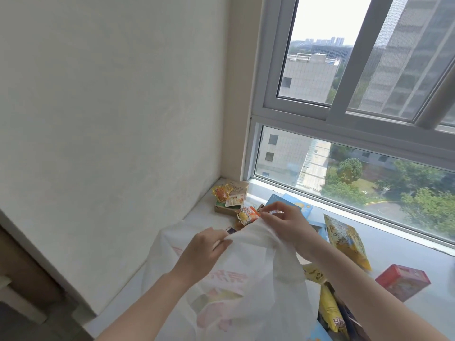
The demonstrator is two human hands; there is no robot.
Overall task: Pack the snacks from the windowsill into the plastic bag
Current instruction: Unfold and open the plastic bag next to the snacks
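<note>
A white plastic bag point(248, 281) with pink print stands on the windowsill point(403, 252) in front of me. My left hand point(202, 252) pinches the bag's upper edge. My right hand point(285, 222) holds the bag's far edge and a small wrapped snack point(277, 212) between its fingers. Just beyond the bag lies an orange snack packet point(247, 216). To the right are a yellow snack bag point(344, 238), a red box point(402, 281) and more yellow packets point(328, 311). Blue boxes point(304, 207) lie partly hidden behind my right hand.
A brown box point(237, 190) with small wrapped snacks point(222, 191) on it sits in the corner by the white wall point(110, 119). The window point(357, 156) runs along the sill's far side. The sill's left edge drops off at lower left.
</note>
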